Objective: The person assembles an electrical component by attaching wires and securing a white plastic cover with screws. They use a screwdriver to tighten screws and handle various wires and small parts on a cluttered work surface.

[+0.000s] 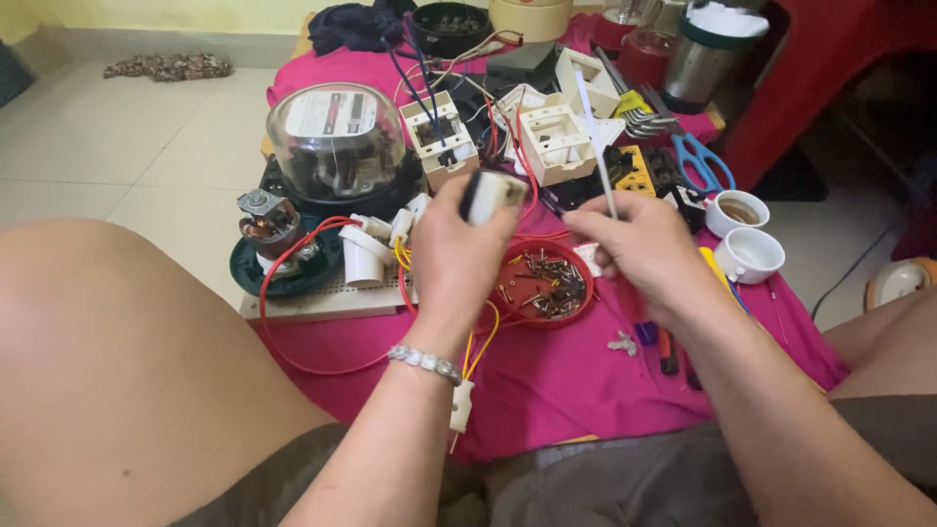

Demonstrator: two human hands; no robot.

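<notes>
My left hand (457, 252) holds up a small white and black electrical part (492, 194) above the pink cloth (576, 390). My right hand (639, 249) pinches a thin white stick-like tool (596, 146) that points up and away. Between and below both hands sits a red lid (576, 310) filled with several small screws and metal bits. Red and yellow wires (293, 263) run under my left wrist, which wears a beaded bracelet (424, 361).
An electric meter with a clear dome (337, 137) stands at the left on a perforated board (322, 303). White switch boxes (554, 141), blue scissors (705, 161), hex keys (644, 117) and two white cups (749, 254) lie behind. My knees flank the cloth.
</notes>
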